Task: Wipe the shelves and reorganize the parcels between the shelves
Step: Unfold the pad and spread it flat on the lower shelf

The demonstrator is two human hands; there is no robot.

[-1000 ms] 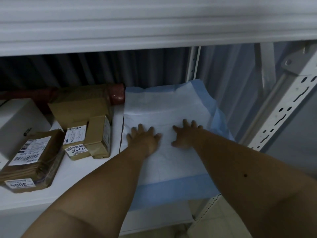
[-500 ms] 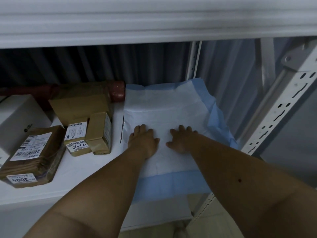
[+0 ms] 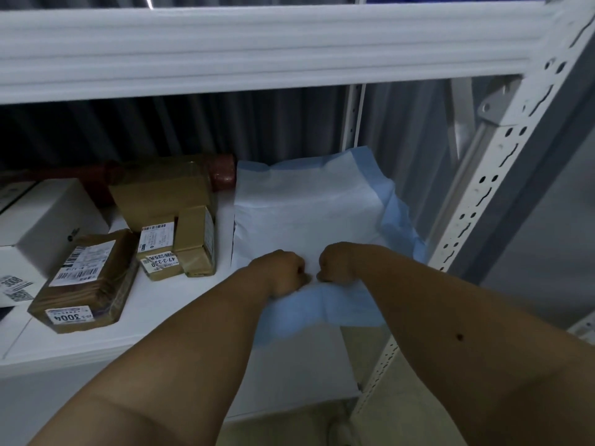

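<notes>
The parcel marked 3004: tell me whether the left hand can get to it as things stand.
Probably yes. The parcel marked 3004 lies near the shelf's front edge with nothing in front, though the left hand is clenched on the white-and-blue sheet.

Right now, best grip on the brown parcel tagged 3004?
Take the 3004 parcel across its two long sides, coming from the shelf's open front. It lies flat at the front edge of the shelf, angled, with bare shelf on its right; the white box crowds its back left.
</notes>
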